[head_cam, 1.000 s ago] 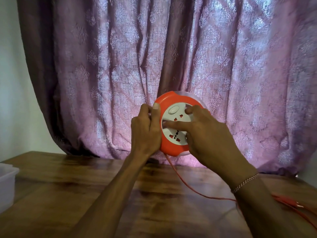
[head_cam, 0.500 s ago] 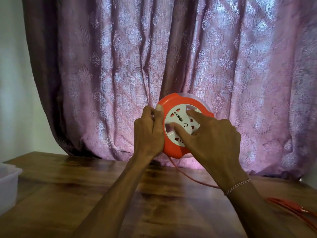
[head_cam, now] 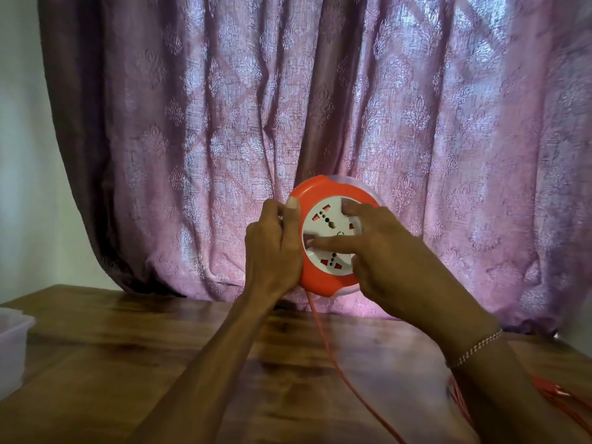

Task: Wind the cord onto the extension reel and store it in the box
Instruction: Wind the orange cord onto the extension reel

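Round orange plastic extension reel (head_cam: 320, 280) with a white socket face is held up above the brown wooden table (head_cam: 128, 347). Left hand (head_cam: 272, 248) grips its left rim, right hand (head_cam: 381, 251) lies on the face, index finger stretched across. Thin orange cord (head_cam: 323, 341) hangs down to the table. Clear plastic box (head_cam: 11, 344) sits far left.

Beaded bracelet (head_cam: 474, 347), bare forearms

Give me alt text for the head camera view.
A left hand grips an orange extension reel upright above a wooden table while the right hand presses its white socket face. Orange cord trails down rightward; purple curtain behind.
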### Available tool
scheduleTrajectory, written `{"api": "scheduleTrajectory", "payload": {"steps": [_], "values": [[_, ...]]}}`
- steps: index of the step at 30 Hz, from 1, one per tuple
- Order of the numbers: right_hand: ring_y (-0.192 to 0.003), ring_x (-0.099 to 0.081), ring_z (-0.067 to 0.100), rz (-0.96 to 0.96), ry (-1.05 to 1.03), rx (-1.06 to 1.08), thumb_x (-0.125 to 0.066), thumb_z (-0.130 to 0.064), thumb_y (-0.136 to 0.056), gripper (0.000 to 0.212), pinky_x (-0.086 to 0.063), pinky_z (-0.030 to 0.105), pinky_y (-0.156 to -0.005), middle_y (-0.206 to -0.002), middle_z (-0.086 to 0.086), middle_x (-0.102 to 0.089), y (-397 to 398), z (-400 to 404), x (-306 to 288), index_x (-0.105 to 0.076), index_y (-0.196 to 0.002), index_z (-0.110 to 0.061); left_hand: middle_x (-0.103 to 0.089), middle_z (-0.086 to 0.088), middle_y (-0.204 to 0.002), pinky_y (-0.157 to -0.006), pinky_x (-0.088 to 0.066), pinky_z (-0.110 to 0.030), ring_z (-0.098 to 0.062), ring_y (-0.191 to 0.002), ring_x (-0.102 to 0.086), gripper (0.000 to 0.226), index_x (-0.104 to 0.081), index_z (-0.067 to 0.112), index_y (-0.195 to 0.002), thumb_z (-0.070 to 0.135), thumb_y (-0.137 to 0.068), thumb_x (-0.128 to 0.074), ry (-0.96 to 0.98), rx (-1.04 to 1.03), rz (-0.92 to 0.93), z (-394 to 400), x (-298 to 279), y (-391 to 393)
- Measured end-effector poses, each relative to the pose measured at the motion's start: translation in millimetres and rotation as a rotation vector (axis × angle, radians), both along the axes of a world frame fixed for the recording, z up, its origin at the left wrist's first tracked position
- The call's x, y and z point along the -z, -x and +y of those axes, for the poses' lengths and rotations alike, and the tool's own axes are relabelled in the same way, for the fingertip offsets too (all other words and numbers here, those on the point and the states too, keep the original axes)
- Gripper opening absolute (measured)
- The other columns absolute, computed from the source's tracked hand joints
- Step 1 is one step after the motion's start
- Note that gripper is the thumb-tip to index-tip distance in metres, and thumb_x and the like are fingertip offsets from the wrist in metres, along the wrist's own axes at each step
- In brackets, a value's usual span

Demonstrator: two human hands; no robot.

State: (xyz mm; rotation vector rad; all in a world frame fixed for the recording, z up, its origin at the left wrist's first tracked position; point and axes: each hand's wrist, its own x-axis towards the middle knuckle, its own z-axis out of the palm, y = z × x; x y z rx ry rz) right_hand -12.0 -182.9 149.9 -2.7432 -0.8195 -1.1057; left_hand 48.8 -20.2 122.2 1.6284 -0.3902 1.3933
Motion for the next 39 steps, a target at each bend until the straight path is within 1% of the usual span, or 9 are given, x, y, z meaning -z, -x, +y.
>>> {"api": "scheduleTrajectory", "payload": {"steps": [5,12,16,20,23,27,30,33,39], "values": [[-0.143,-0.021,0.023,-0.032,0.053,0.068,-0.064,-0.021,-0.089,0.06,-0.047,0.045,-0.092,-0.156,-0.001,-0.023,7,9,0,-0.046,-0.134,-0.057,-0.053,0.014,-0.056,-0.045,-0.033,-0.008,0.005,-0.056,-0.056,0.033,-0.046,0.018,-0.078,0.042,-0.1,-0.037,0.004,-0.005,0.004,0,0,0],[-0.122,-0.052,0.032,-0.179,-0.059,0.101,-0.067,-0.016,-0.075,0.062,-0.053,0.043,-0.071,-0.134,0.007,-0.053,1,12,10,-0.057,-0.122,-0.056,-0.053,0.012,-0.056,-0.045,-0.033,-0.01,0.004,-0.056,-0.057,0.034,-0.046,0.019,-0.078,0.043,-0.1,-0.037,-0.01,0.004,0.012,-2,0,2],[-0.099,-0.065,0.032,-0.256,-0.176,0.138,-0.061,-0.044,-0.079,0.057,-0.056,0.041,-0.074,-0.116,0.004,-0.067,-1,15,14,-0.046,-0.133,-0.054,-0.05,0.009,-0.052,-0.044,-0.031,-0.013,0.0,-0.051,-0.053,0.034,-0.045,0.019,-0.077,0.045,-0.099,-0.037,-0.008,-0.004,0.01,-3,1,3],[-0.085,-0.069,0.034,-0.306,-0.477,0.113,-0.051,-0.073,-0.078,0.064,-0.057,0.041,-0.072,-0.091,0.004,-0.077,-9,20,16,-0.062,-0.127,-0.032,-0.05,0.01,-0.053,-0.049,-0.029,-0.025,-0.004,-0.051,-0.048,0.036,-0.046,0.019,-0.077,0.047,-0.098,-0.036,0.016,-0.018,0.013,-2,0,1],[-0.086,-0.07,0.034,-0.272,-0.559,0.109,-0.05,-0.071,-0.081,0.063,-0.057,0.044,-0.073,-0.092,0.008,-0.076,-12,22,18,-0.064,-0.123,-0.026,-0.052,0.011,-0.055,-0.048,-0.032,-0.02,-0.004,-0.053,-0.052,0.036,-0.046,0.02,-0.077,0.047,-0.098,-0.036,0.004,-0.023,0.016,-3,0,2],[-0.088,-0.068,0.029,-0.266,-0.439,0.264,-0.043,-0.078,-0.082,0.062,-0.054,0.037,-0.072,-0.088,-0.002,-0.075,-7,19,16,-0.059,-0.125,-0.036,-0.05,0.01,-0.053,-0.048,-0.03,-0.021,-0.002,-0.053,-0.052,0.036,-0.044,0.021,-0.075,0.047,-0.099,-0.036,0.006,-0.025,0.026,-2,0,1],[-0.082,-0.069,0.025,-0.317,-0.407,0.184,-0.055,-0.065,-0.084,0.043,-0.054,0.037,-0.067,-0.081,-0.007,-0.074,-1,16,8,-0.064,-0.113,-0.034,-0.049,0.015,-0.045,-0.047,-0.031,-0.012,0.006,-0.052,-0.053,0.034,-0.045,0.016,-0.076,0.038,-0.102,-0.04,0.013,0.002,0.018,-4,-1,5],[-0.095,-0.062,0.025,-0.269,-0.302,0.096,-0.067,-0.04,-0.085,0.026,-0.054,0.041,-0.068,-0.1,-0.005,-0.069,5,9,4,-0.066,-0.111,-0.035,-0.056,0.022,-0.047,-0.047,-0.032,-0.008,0.01,-0.051,-0.052,0.033,-0.045,0.013,-0.077,0.031,-0.104,-0.041,0.016,0.024,0.025,-4,-1,6],[-0.132,-0.034,0.027,-0.049,-0.048,0.184,-0.06,-0.021,-0.087,0.057,-0.051,0.045,-0.083,-0.147,0.002,-0.038,16,12,3,-0.048,-0.132,-0.053,-0.049,0.013,-0.052,-0.046,-0.03,-0.011,0.004,-0.052,-0.052,0.034,-0.044,0.02,-0.075,0.041,-0.1,-0.037,0.008,0.009,0.006,-3,-1,4]]}}
